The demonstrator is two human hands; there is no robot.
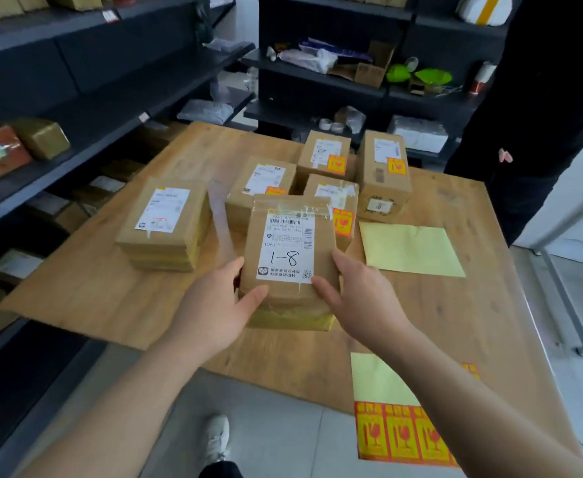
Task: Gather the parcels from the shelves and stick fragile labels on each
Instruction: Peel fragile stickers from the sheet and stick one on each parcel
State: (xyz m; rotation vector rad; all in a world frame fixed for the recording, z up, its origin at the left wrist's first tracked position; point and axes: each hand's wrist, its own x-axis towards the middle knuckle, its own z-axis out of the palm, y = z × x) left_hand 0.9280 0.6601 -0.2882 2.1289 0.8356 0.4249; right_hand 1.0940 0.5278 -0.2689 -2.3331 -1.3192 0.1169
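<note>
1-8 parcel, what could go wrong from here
1. The 1-8 parcel, gripped by the left hand and right hand, shows no fragile label on top. It could get stacked unlabelled.
2. The left parcel also shows none and may be missed.
3. The label sheet seems to overhang the table edge and could slide off.

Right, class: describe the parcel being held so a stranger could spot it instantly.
Find the wooden table. Over its near side, the left hand and right hand grip one brown parcel. Only its white label bears a handwritten 1-8.
</note>
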